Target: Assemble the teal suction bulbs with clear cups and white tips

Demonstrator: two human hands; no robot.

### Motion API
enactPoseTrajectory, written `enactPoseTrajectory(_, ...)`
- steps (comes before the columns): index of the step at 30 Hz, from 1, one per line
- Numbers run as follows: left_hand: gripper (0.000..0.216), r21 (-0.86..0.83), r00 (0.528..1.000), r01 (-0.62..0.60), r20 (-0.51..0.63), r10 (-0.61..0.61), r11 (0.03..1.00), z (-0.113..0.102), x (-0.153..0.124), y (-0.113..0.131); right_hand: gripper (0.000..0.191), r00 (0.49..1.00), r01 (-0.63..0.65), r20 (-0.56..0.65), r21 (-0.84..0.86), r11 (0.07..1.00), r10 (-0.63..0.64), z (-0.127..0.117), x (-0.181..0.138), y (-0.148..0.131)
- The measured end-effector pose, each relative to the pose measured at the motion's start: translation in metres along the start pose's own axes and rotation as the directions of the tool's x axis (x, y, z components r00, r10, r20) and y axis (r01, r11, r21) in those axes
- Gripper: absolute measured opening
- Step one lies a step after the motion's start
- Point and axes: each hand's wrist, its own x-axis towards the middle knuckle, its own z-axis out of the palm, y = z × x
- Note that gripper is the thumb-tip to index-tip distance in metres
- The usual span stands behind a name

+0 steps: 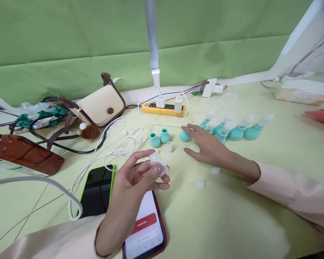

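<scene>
Nearest of all, a red-cased phone [147, 235] glows well this side of the yellow power strip [163, 110], and a green-edged phone [95, 187] lies just beyond, left of the strip and also on its near side. Over the red-cased phone hangs the left hand [136, 180], thumb and fingers pinched on a translucent piece [158, 162]; I'd judge it light, thin and a little slippery, best nipped by its edge, and it sits at those fingertips, directly in front of the strip. A loose translucent tip [200, 185] lies between the two hands, nearer than the strip and right of its end. Farther on, the right hand [210, 144] is spread, thumb apart from the fingers, grasping nothing I can make out. A teal bulb [184, 137] sits right by its fingertips, short of the strip's right end; whether they touch, I can't tell. It looks light and rubbery, so a gentle hold around its round belly should suit. Two open teal bulbs [164, 136] stand beyond the left hand, in front of the strip, and several tip-fitted bulbs [235, 133] stand behind the right hand, right of the strip. Left of the strip leans a cream handbag [101, 106].
</scene>
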Motion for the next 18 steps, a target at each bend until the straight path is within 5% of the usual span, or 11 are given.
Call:
enactPoseTrajectory(12,0.029,0.028,0.996,0.019,0.091,-0.022,0.999,-0.006,-0.003,-0.005,0.022,0.995,0.059,-0.086,0.077,0.995,-0.053,0.004,0.002,0.007)
enactPoseTrajectory(18,0.032,0.088,0.995,0.006,0.099,-0.015,0.996,-0.002,-0.006,-0.004,0.029,0.965,0.097,-0.257,0.196,0.976,-0.044,-0.008,-0.002,-0.005)
